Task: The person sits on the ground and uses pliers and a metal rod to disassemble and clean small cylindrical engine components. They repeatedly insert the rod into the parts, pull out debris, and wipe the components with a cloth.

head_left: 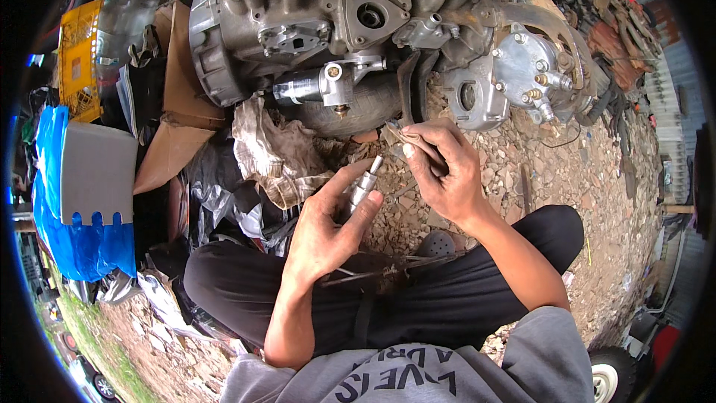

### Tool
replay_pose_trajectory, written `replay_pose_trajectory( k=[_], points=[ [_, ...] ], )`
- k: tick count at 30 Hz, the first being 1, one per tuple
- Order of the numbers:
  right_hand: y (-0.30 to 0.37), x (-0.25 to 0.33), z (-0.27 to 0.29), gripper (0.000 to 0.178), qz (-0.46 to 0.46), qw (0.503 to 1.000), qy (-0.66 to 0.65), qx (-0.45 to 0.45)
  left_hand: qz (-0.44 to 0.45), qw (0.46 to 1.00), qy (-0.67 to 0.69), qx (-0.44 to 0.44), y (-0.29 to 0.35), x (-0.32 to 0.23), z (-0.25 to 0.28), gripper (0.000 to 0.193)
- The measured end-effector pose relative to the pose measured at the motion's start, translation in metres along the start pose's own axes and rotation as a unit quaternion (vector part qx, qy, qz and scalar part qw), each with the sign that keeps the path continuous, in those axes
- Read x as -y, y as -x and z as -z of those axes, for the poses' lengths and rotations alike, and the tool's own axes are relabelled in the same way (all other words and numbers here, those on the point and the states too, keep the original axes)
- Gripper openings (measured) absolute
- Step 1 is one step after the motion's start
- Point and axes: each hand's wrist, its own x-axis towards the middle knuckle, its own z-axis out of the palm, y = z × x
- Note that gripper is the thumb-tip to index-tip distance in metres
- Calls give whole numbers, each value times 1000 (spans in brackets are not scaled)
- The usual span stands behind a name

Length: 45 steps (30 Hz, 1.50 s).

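My left hand [322,235] is closed around a small silvery stepped metal cylinder [364,188], whose thin end points up and away from me. Pinched between the thumb and fingers of my right hand [456,179] is a thin folded brownish piece [415,139]; whether it is sandpaper or cloth I cannot tell. The two hands are apart, just above my crossed legs. Beyond them lies a large grey engine block [313,0], with a filter housing [335,83] on its near side. A round metal cover with fittings [526,67] sits at its right.
A crumpled stained rag [268,153] lies left of my hands, near an open cardboard box [179,97]. Farther left are a blue-wrapped grey box [97,172] and a yellow plastic crate [78,60]. Stony ground [589,224] stretches right. A wheel [608,380] stands at the lower right.
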Motion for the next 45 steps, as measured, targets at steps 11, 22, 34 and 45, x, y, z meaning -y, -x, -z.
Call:
replay_pose_trajectory(
  k=[11,22,34,45],
  points=[
    [22,9,-12,46,100,990,82,63,-88,996,1,-32,-7,11,-5,42],
    [-1,23,3,45,66,977,139,151,-55,991,-110,-47,-8,0,-10,33],
    [-14,25,10,48,84,954,227,174,-70,990,-110,-55,-9,3,-11,38],
    [-15,34,9,52,-16,901,324,287,-103,979,-159,-69,-17,6,-26,37]
  ],
)
